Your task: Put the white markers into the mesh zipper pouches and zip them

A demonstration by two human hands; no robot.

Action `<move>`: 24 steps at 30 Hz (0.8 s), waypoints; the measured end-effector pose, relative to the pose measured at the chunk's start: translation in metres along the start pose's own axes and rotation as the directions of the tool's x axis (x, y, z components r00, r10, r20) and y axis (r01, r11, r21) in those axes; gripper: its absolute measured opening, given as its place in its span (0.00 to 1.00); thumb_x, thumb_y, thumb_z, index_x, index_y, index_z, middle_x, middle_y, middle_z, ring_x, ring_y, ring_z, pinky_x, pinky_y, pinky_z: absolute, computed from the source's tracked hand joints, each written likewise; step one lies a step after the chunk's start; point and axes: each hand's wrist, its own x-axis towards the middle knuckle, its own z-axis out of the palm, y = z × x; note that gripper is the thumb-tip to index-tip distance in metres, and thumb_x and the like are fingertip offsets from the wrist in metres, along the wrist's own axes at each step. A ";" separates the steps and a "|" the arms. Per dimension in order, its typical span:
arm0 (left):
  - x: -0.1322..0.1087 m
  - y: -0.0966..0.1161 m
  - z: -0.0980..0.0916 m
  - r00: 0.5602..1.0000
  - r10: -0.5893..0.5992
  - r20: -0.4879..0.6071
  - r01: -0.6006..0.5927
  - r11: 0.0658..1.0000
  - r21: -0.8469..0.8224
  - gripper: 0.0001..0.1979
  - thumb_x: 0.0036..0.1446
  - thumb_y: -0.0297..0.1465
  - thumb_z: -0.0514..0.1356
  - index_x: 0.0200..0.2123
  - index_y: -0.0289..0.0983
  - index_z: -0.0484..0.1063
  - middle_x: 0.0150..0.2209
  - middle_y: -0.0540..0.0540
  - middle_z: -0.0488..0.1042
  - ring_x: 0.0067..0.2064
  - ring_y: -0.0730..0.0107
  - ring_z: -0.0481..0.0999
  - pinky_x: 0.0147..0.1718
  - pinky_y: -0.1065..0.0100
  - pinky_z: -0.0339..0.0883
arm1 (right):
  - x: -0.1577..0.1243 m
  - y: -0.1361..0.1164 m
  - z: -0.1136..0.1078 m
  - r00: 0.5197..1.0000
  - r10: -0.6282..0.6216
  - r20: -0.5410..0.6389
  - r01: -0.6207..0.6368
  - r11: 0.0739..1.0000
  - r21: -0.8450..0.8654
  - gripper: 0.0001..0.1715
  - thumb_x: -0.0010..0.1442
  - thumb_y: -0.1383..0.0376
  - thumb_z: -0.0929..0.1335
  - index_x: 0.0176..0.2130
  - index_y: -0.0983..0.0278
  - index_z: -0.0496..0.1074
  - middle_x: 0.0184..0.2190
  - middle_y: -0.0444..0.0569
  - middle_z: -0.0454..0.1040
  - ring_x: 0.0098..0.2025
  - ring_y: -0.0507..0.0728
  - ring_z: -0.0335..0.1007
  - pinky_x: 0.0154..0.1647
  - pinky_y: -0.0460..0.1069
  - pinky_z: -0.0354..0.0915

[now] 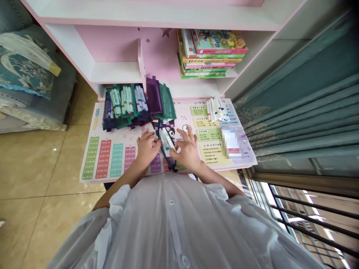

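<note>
A dark blue mesh pouch (159, 129) lies on the desk mat in front of me, with a few white markers (165, 140) inside it. My left hand (148, 147) is at its left side, thumb and forefinger closed on the pouch's edge. On the other side, my right hand (187, 149) pinches at the right edge with thumb and forefinger, close to a green-labelled marker, its other fingers raised and spread. Whether the right fingertips also touch that marker is hard to make out.
Filled mesh pouches of markers (125, 102) lie at the back left. Beside them rest a purple pouch (154, 96) and a green pouch (167, 101). Loose markers (217, 110) lie at the back right, near a blurred white item (232, 143). Books (213, 56) are stacked on the shelf.
</note>
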 end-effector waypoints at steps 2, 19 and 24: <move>0.000 0.000 -0.001 1.000 0.003 -0.002 -0.003 1.000 0.007 0.10 0.58 0.33 0.59 0.26 0.40 0.76 0.57 0.41 0.77 0.69 0.48 0.63 0.66 0.40 0.54 | -0.001 -0.005 0.005 0.999 -0.004 0.050 0.004 1.000 -0.006 0.11 0.51 0.67 0.70 0.19 0.63 0.70 0.64 0.56 0.70 0.73 0.77 0.48 0.64 0.76 0.53; 0.000 -0.002 0.000 1.000 0.018 -0.011 -0.017 0.999 0.035 0.08 0.57 0.34 0.60 0.29 0.42 0.79 0.57 0.43 0.76 0.68 0.47 0.63 0.66 0.41 0.55 | 0.011 -0.012 0.036 0.989 0.016 0.149 -0.014 1.000 -0.018 0.07 0.57 0.67 0.72 0.28 0.61 0.80 0.68 0.54 0.65 0.74 0.80 0.43 0.65 0.84 0.41; -0.001 0.000 -0.002 1.000 0.016 0.001 -0.016 0.998 0.055 0.07 0.56 0.33 0.61 0.29 0.41 0.79 0.58 0.43 0.76 0.68 0.48 0.63 0.66 0.40 0.55 | 0.012 -0.011 0.032 0.991 0.034 0.127 -0.032 0.999 -0.016 0.07 0.57 0.65 0.72 0.27 0.62 0.80 0.67 0.55 0.65 0.73 0.81 0.45 0.64 0.83 0.46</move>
